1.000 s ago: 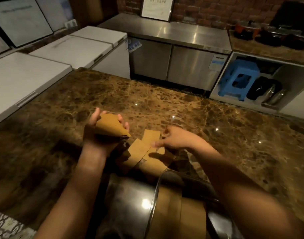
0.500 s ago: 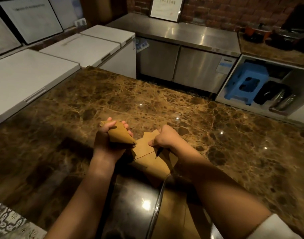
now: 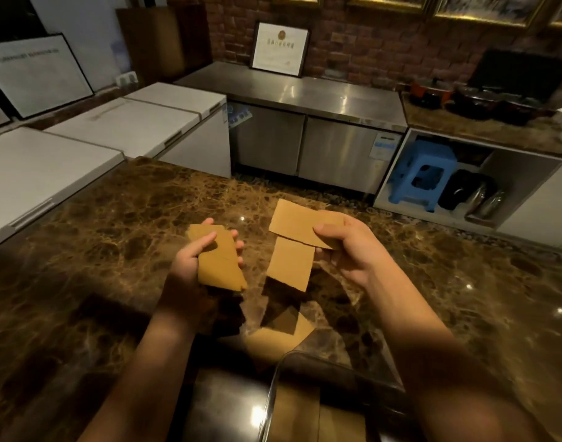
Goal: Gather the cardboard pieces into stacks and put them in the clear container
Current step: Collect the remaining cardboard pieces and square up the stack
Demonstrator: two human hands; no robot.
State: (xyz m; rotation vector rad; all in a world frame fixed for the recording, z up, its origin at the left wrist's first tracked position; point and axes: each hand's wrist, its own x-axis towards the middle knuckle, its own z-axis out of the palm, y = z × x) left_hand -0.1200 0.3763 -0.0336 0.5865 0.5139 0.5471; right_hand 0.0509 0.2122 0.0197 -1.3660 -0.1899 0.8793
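Both hands have come up off the counter since half a second ago, when the right one was still pressed down on loose cardboard. Now the right hand (image 3: 346,250), centre-right of the frame, is closed in a pinch on two cardboard pieces (image 3: 300,226): one lies flat under the thumb, the other hangs below it, both clear of the marble. The left hand (image 3: 193,260), just left of centre, is wrapped around a small stack (image 3: 220,260) of pieces, thumb across the top and fingertips showing at the far edge; the stack tilts down toward the person.

Below and between the hands, one more loose piece (image 3: 302,327) lies on the brown marble counter (image 3: 114,224), partly in the shadow of the raised pieces. At the bottom centre, the curved rim of the clear container (image 3: 275,378) stands on the counter close to the person, and cardboard appears to be inside it already, though the view through its wall is dim.

I judge the job well along but unfinished: the pinched pieces want joining to the left-hand stack, the last loose piece wants picking up, and that stack has yet to go into the container. No other loose cardboard shows elsewhere on the counter.
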